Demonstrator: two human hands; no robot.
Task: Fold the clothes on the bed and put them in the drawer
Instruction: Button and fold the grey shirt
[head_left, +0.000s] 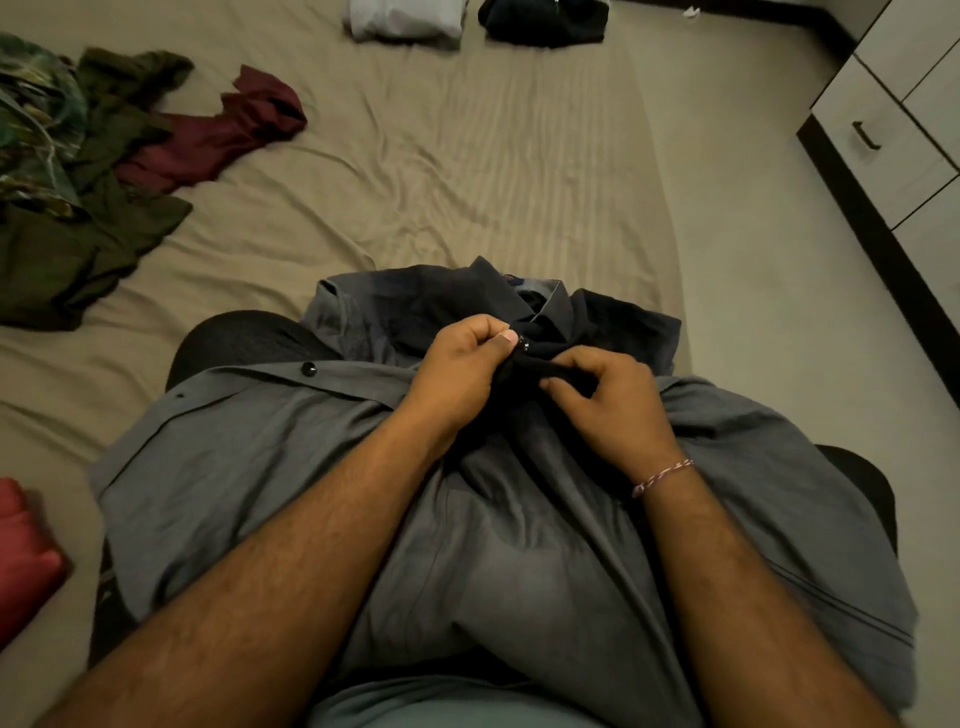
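At the bed's (467, 156) near left edge a red cloth (26, 551) is seen, only partly in view. Along the far left edge an unfolded heap is spread: a patterned green garment (31, 130), an olive garment (88, 234) and a maroon garment (218, 135), all touching or overlapping. At the far edge two folded pieces are laid just beside each other, a pale folded garment (405, 21) and a dark folded garment (543, 23).

At the near edge, in the middle, a grey button-up shirt (249, 467) is draped over the person's lap, its collar pointing toward the middle of the bed and a dark button showing on the left placket. The left hand (457, 374) is closed in a pinch on the shirt's front edge just below the collar, a small button held at the thumb tip. The right hand (608, 405) is curled round the opposite dark edge of the same shirt, the two hands almost touching. Each grip is thus occupied by the shirt.

Beyond the bed's right edge a white drawer unit (883, 119) with a dark handle is seen, shut.

The step in hand is judged to be fastening the top button before folding. Next, the button would need to be pushed through its hole, then the shirt laid flat on the bed. Much of the task is left: the heap is unfolded and nothing is stowed.
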